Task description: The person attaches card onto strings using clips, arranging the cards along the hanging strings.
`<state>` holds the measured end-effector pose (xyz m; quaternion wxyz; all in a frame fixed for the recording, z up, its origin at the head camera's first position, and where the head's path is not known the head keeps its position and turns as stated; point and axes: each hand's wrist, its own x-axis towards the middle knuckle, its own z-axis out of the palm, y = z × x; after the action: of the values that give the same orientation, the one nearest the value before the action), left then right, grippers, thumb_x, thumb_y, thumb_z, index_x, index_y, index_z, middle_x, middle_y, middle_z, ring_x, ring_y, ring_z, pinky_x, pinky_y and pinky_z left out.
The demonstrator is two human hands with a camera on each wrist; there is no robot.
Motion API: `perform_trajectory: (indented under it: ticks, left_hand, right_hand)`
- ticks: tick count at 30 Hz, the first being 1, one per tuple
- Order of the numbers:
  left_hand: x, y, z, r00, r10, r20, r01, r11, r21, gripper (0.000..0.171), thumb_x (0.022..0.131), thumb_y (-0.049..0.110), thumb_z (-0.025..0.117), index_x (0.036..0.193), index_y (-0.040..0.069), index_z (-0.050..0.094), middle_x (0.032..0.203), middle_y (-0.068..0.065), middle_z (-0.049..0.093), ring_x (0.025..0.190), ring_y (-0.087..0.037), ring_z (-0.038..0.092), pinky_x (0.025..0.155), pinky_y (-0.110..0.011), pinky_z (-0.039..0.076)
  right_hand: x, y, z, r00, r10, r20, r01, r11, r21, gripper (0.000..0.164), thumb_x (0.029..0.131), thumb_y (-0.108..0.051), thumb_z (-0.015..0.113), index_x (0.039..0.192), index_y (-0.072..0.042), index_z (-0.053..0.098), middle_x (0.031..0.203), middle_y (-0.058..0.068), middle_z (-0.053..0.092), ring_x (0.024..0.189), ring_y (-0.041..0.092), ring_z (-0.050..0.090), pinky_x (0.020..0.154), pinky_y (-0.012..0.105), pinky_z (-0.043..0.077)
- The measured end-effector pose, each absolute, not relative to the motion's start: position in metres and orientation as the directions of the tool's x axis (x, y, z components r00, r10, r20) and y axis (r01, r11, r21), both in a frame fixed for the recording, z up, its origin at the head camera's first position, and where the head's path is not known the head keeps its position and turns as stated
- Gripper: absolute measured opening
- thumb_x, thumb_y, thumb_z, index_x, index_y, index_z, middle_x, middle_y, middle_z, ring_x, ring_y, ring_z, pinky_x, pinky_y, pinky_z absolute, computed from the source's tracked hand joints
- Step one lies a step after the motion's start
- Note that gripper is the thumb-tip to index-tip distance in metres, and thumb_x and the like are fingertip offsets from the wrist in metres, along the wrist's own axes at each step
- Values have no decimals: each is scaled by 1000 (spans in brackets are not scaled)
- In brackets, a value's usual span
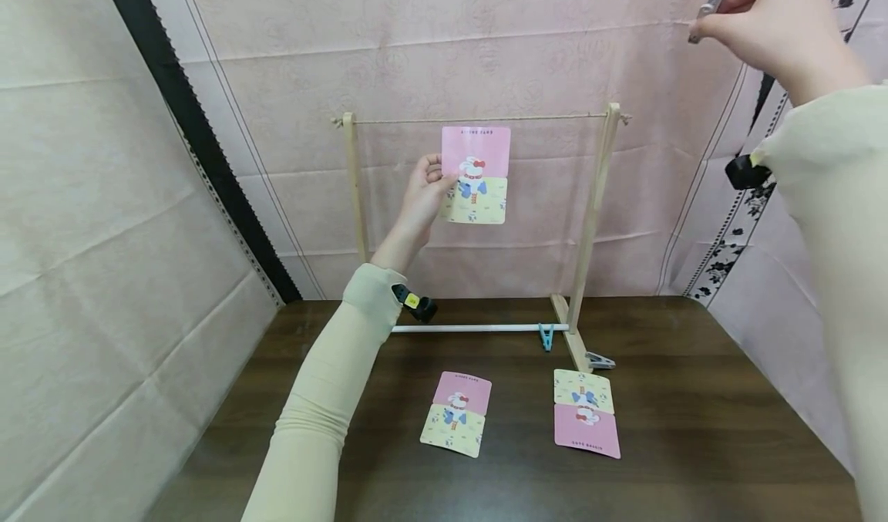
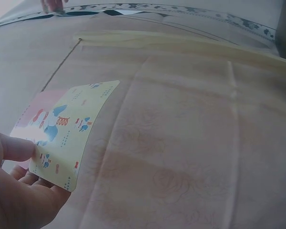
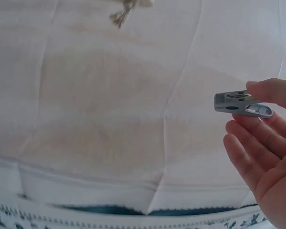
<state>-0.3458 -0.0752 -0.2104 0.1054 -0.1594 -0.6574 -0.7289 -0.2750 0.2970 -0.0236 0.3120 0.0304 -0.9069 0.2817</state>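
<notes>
My left hand [image 1: 421,202] pinches a pink and yellow card [image 1: 483,152] by its left edge, thumb in front and fingers behind. The card, printed with a cartoon rabbit, is upright, its top edge just below the string [image 1: 402,122] of a wooden rack [image 1: 592,213]. High at the right, my right hand [image 1: 784,32] holds a grey clothespin [image 1: 709,11] between thumb and fingers. In the right wrist view the grey clothespin [image 3: 236,103] points left, its jaws together. The left wrist view shows the card [image 2: 88,107] slightly bowed, with the thumb on its face.
Two similar cards lie on the dark wooden table [image 1: 333,460]: one card [image 1: 455,414] at the middle, another card [image 1: 586,414] turned upside down at right. A blue clothespin [image 1: 546,337] hangs on the rack's white lower bar [image 1: 479,328]. Another grey clothespin [image 1: 600,361] rests by the rack's right foot.
</notes>
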Motion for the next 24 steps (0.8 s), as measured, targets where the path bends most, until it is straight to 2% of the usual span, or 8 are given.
perform_trajectory:
  ticks: [1,3,8,16,20,24]
  left_hand:
    - [-346,-75,-211,-928,56,368,360,-117,926,22,101,6,58,121,9,50,107,-12,65,94,-22,63,82,-33,49]
    - [-346,-74,-211,-929,61,365,357,-110,927,22,101,7,58,122,9,50,109,-12,65,96,-22,63,83,-34,49]
    - [-346,-70,-213,-929,66,365,357,-114,927,23,101,6,58,123,8,50,112,-13,64,99,-22,62,85,-33,48]
    - [-347,-67,-214,-923,61,379,370,-118,921,24,100,5,58,123,6,50,110,-12,64,97,-21,61,84,-32,47]
    - [-345,-65,-212,-923,67,378,370,-115,922,25,100,5,58,123,6,50,110,-13,64,96,-20,62,82,-31,48]
    - [-346,-64,-212,-920,68,387,378,-118,918,25,100,4,58,123,5,50,108,-13,64,94,-20,62,82,-31,48]
  right_hand:
    - [-276,294,-23,-807,125,577,-232,832,-504,24,94,-37,67,103,-48,48,81,-35,45,88,-10,38,94,22,30]
    - [-279,289,-23,-812,125,570,-240,819,-522,24,94,-36,68,110,-44,52,82,-34,46,86,-9,40,84,19,31]
    - [-291,276,-21,-825,111,553,-279,772,-571,25,93,-35,70,115,-35,58,83,-32,50,85,-7,44,82,18,34]
    - [-300,236,-13,-819,37,572,-399,679,-616,19,93,-30,72,108,-29,59,83,-26,56,71,-4,53,74,18,39]
    - [-304,217,-10,-813,10,582,-465,592,-659,21,91,-24,75,103,-28,59,86,-19,59,71,0,55,73,16,42]
    - [-306,198,-6,-804,-26,594,-513,535,-671,28,91,-20,75,114,-24,60,93,-15,59,78,1,56,72,14,44]
